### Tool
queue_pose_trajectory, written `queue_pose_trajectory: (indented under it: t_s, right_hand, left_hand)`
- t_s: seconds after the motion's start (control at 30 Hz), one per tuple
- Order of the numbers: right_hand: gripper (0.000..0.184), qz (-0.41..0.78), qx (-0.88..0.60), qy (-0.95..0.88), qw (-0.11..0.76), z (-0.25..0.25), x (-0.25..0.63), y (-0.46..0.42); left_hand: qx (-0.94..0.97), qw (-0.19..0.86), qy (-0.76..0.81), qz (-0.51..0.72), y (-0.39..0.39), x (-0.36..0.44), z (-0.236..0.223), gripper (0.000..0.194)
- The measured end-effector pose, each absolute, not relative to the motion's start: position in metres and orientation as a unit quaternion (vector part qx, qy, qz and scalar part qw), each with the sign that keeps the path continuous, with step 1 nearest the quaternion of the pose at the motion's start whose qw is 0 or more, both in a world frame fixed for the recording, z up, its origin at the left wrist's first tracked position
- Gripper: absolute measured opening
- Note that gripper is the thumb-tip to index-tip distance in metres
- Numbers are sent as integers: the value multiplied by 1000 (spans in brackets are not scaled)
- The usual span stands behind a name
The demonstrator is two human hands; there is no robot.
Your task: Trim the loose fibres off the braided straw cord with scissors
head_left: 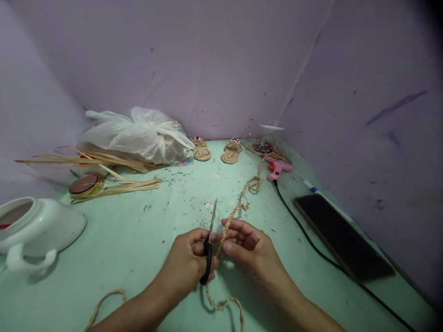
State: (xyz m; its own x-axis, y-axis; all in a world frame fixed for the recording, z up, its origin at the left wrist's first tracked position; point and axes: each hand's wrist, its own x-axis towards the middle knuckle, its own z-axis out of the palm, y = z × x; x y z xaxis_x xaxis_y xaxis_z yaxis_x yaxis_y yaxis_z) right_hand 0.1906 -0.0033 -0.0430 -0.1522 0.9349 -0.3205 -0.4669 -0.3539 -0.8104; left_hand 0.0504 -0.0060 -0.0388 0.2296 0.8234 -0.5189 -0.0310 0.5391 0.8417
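My left hand [192,253] is closed around a pair of scissors [208,262] with black handles, its narrow blades pointing away from me. A braided straw cord [230,220] runs beside the scissors. My right hand [249,244] holds this cord between thumb and fingers, close to my left fingertips. Whether the left fingers also pinch the cord I cannot tell. From the hands the cord trails back to the far right, and a looser end curls towards me. Another stretch of cord [104,299] shows by my left forearm.
Two small woven slippers [201,151] [231,152] stand at the back. A pink glue gun [278,168] and its black cable, plus a phone [342,237], lie right. On the left are a white plastic bag [138,133], straw strips [121,190], a round container [83,183] and a white jug [65,226].
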Motion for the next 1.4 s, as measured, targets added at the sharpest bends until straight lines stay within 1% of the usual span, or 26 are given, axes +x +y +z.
queue_pose_trajectory:
  t_s: [0.13,0.3,0.37,0.43,0.5,0.53,0.63,0.7,0.77,0.87,1.07,1.2,1.4]
  right_hand:
    - [38,692,-430,-290,502,-42,188,-4]
    - [46,672,-457,-307,496,-43,183,-7]
    - [49,673,-466,-301,491,-43,184,-6]
    - [51,673,-470,-295,489,-42,187,-4]
    - [52,673,-474,-292,487,-40,192,-1]
    - [51,675,-474,-291,485,-38,195,0]
    - [49,682,-473,-293,475,-31,201,5]
    - [48,685,-473,-290,473,-26,203,7]
    - [48,686,-476,-285,471,-23,204,8]
    - [47,690,-474,-283,467,-22,205,9]
    - [46,700,-468,-286,457,-27,203,7]
    - [46,695,-466,-299,459,-27,204,6]
    - [45,681,-482,-310,457,-22,202,5]
  left_hand:
    - [369,695,533,311,-6,50,-40,30]
    - [371,706,522,302,-7,50,-38,34]
    - [414,688,520,291,-8,49,-35,31]
    - [518,604,538,278,-7,43,-31,23]
    - [657,457,546,246,-5,34,-25,20]
    - [722,379,536,220,-3,28,-22,23]
    - [852,180,475,130,3,12,-17,42]
    - [887,95,444,90,6,5,-18,50]
    - [901,49,424,72,8,2,-21,52]
    - [910,21,411,57,8,2,-26,53]
    - [918,0,397,20,10,1,-28,54]
    - [917,2,398,5,11,1,-26,54]
    - [908,27,417,-38,8,3,-28,61]
